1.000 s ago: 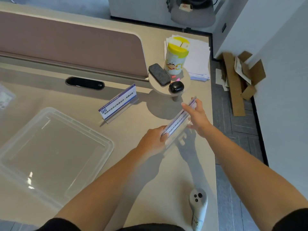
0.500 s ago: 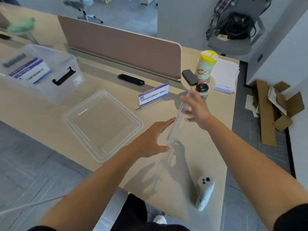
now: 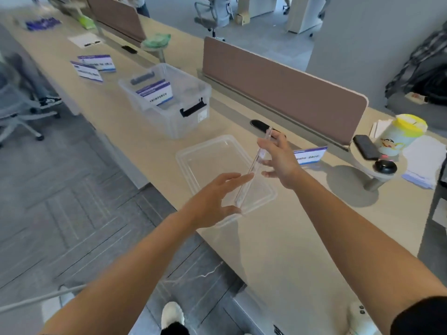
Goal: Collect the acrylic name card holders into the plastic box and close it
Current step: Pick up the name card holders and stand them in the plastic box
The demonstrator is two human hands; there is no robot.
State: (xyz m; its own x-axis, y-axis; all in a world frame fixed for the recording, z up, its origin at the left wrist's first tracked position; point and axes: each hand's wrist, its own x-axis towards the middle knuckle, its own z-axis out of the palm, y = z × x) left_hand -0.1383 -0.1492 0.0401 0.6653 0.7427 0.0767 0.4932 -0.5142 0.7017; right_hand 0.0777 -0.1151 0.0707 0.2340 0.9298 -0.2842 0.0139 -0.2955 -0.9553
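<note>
Office desks run in a long beige row, and my view has swung left since half a second ago, so the plastic box now sits open near the middle of the picture with name cards already inside. I hold one acrylic name card holder edge-on above the clear lid, which lies flat on the desk just this side of the box. My right hand pinches the holder's far end between thumb and fingers; my left hand is half open, fingertips touching its near end. Earlier both hands were right of the lid; now they are over it. Another card holder stands right of the lid, and two more left of the box.
</note>
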